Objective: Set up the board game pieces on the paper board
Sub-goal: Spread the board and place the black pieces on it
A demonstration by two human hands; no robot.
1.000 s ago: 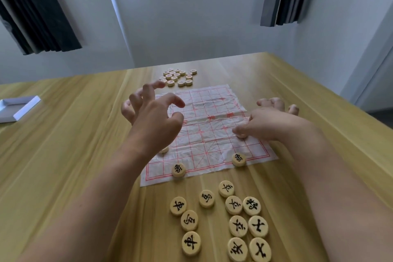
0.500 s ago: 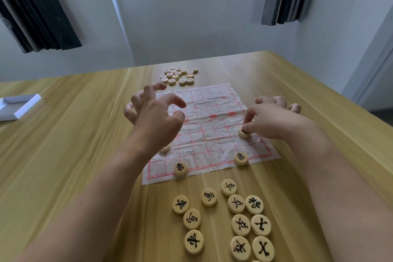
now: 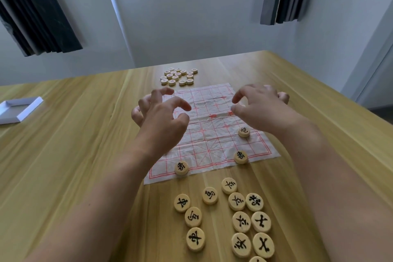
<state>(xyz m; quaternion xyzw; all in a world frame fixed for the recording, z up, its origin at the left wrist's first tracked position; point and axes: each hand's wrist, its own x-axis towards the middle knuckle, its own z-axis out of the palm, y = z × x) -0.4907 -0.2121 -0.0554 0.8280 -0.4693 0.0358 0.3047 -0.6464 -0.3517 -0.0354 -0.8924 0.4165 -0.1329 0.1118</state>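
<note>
A white paper board [image 3: 212, 134] with a red grid lies on the wooden table. Three round wooden pieces with black characters sit on it: one at the near left corner [image 3: 181, 167], one at the near right [image 3: 241, 157], one further up the right side [image 3: 244, 131]. My left hand [image 3: 161, 119] hovers over the board's left part, fingers loosely curled, holding nothing. My right hand [image 3: 259, 108] hovers above the right side, fingers loosely bent and empty, just beyond the upper right piece. Several black-marked pieces [image 3: 240, 219] lie loose in front of the board.
A cluster of several red-marked pieces [image 3: 178, 76] lies on the table beyond the board's far edge. A white box lid [image 3: 19, 108] sits at the far left. The table [image 3: 74, 155] ends at a wall behind and drops off on the right.
My right hand let go of the piece on the board's right side and lifted up and away from it. My left hand stayed hovering, almost still.
</note>
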